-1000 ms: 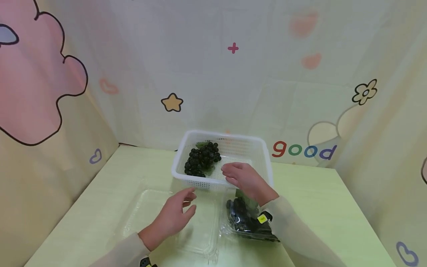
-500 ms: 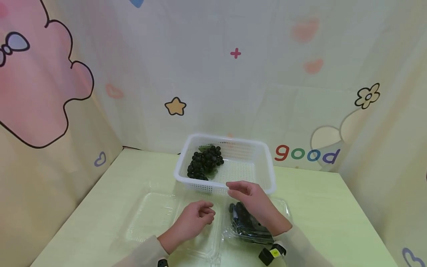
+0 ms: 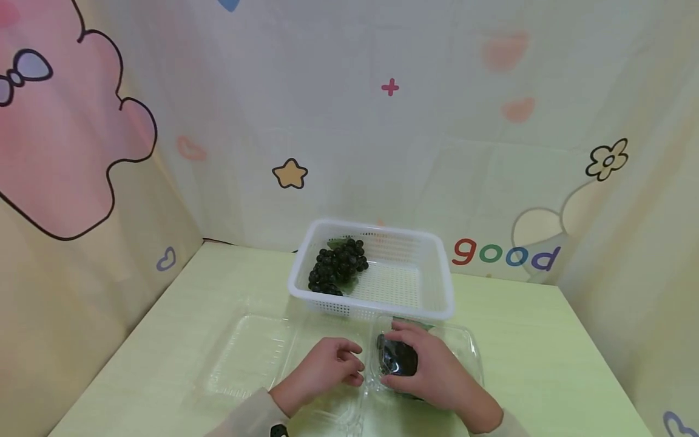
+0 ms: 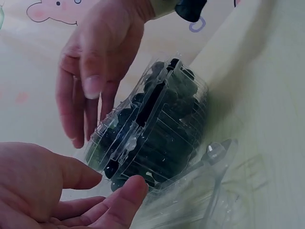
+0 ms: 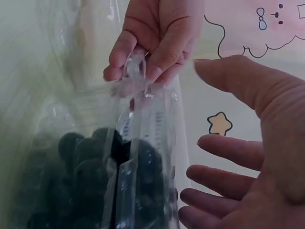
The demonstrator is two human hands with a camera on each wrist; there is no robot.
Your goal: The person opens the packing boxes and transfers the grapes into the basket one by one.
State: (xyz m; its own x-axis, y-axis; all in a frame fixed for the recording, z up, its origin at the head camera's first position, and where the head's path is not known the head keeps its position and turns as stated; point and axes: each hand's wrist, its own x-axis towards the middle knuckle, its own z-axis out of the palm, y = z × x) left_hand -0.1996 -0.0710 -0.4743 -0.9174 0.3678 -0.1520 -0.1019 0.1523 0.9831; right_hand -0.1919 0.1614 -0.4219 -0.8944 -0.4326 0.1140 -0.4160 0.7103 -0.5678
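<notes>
Currently my right hand (image 3: 428,367) arches over the clear box (image 3: 465,347) of dark grapes (image 3: 398,358), its thumb and fingers spread apart; whether they touch the plastic I cannot tell. That box sits on the pale table (image 3: 524,358), just on my side of the white basket (image 3: 371,304), where a dark bunch (image 3: 338,265) lies. My left hand (image 3: 324,367), fingers loosely bent, hovers near the box's left end, above an open clear container (image 3: 248,352).
</notes>
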